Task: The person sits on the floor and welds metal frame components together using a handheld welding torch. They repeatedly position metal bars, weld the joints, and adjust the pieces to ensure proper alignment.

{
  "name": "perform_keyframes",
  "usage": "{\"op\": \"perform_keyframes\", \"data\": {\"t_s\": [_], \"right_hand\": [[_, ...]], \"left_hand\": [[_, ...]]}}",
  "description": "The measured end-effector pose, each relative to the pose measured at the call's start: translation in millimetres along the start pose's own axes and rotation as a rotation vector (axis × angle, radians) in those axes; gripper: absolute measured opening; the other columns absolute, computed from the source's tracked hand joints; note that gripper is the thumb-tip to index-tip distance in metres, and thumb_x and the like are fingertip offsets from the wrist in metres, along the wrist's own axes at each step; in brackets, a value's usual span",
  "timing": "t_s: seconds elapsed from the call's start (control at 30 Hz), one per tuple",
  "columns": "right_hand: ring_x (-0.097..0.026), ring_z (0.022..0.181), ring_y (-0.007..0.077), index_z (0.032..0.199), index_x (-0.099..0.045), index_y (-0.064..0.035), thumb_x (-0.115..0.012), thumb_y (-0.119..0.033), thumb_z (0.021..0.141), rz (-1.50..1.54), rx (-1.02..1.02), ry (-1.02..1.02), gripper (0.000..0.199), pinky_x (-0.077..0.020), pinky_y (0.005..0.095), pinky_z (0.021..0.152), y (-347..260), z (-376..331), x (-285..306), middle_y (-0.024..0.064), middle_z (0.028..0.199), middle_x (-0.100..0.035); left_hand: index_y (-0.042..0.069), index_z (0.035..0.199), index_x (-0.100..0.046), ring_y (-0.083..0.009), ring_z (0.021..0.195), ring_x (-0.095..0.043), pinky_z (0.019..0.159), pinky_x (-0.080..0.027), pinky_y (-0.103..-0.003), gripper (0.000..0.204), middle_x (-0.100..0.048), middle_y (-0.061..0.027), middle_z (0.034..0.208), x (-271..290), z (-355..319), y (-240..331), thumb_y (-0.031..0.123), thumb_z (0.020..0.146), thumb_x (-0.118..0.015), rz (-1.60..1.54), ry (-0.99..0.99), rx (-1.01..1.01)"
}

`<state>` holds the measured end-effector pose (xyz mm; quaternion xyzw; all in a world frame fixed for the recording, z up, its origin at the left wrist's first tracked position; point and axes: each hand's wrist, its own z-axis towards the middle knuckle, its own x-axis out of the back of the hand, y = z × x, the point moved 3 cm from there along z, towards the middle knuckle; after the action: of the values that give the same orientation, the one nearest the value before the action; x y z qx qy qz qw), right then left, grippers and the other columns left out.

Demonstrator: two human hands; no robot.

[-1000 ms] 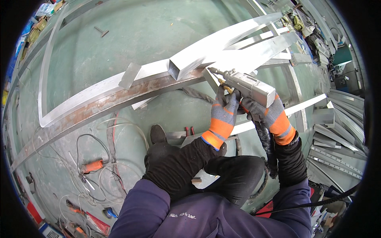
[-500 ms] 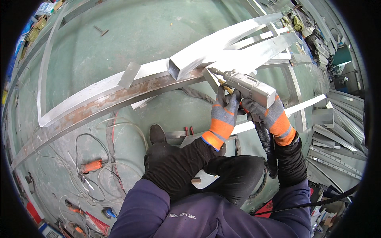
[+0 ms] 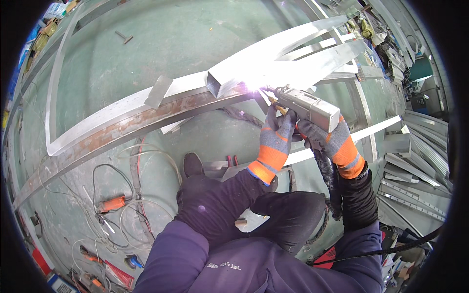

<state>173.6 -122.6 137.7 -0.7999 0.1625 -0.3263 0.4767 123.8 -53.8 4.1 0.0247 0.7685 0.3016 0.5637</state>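
Observation:
My right hand (image 3: 328,139), in a grey and orange glove, is closed around the handle end of a grey, boxy welding gun (image 3: 312,108). A black-sleeved cable hangs below it. My left hand (image 3: 277,136), gloved alike, has its fingers closed beneath the gun's front, at a thin brass-coloured tube (image 3: 278,105); its grip is partly hidden. A bright white-violet glare covers the gun's tip, where it meets the end of a shiny square metal tube (image 3: 315,63). Beside that lies another square tube with an open end (image 3: 213,84). Both rest across a rusty steel beam (image 3: 122,116).
An orange power tool (image 3: 112,204) lies on the green floor at left among looped hoses and cables. A hammer (image 3: 124,37) lies at the far side. Stacked metal profiles (image 3: 415,166) fill the right side. My foot (image 3: 193,164) stands near the beam.
A bright white-violet light has appeared at the gun's tip against the metal tube. The tip has shifted very slightly; my hands keep almost the same place and grip.

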Motion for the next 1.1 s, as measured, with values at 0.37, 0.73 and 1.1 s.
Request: {"op": "perform_keyframes", "data": {"t_s": [0.37,0.73,1.1], "right_hand": [[-0.066,0.094,0.0122,0.135,-0.051,0.0026,-0.068,-0.005,0.091,0.103,0.015,0.002,0.048,-0.0601,0.0287,0.077,0,-6,-2,0.0111,0.113,-0.068],[-0.068,0.093,0.0141,0.134,-0.052,0.0032,-0.068,-0.006,0.092,0.063,-0.028,-0.004,0.046,-0.0621,0.0304,0.076,5,-11,0,0.0125,0.112,-0.068],[-0.066,0.089,0.0115,0.134,-0.053,0.0018,-0.068,-0.006,0.092,0.067,-0.031,0.003,0.046,-0.0596,0.0267,0.072,8,-20,1,0.0096,0.109,-0.069]], "left_hand": [[0.002,0.136,-0.038,-0.0144,0.08,-0.068,0.062,-0.062,-0.029,0.044,-0.066,-0.0091,0.102,-2,-7,-1,0.023,0.101,-0.057,-0.034,-0.005,0.047],[0.004,0.132,-0.039,-0.0153,0.08,-0.069,0.06,-0.062,-0.03,0.041,-0.065,-0.0095,0.102,0,-11,-5,0.024,0.101,-0.057,0.038,-0.052,0.061],[0.003,0.128,-0.042,-0.015,0.078,-0.069,0.058,-0.06,-0.028,0.039,-0.067,-0.0099,0.095,-2,-18,-8,0.026,0.1,-0.058,0.093,-0.034,0.048]]}}
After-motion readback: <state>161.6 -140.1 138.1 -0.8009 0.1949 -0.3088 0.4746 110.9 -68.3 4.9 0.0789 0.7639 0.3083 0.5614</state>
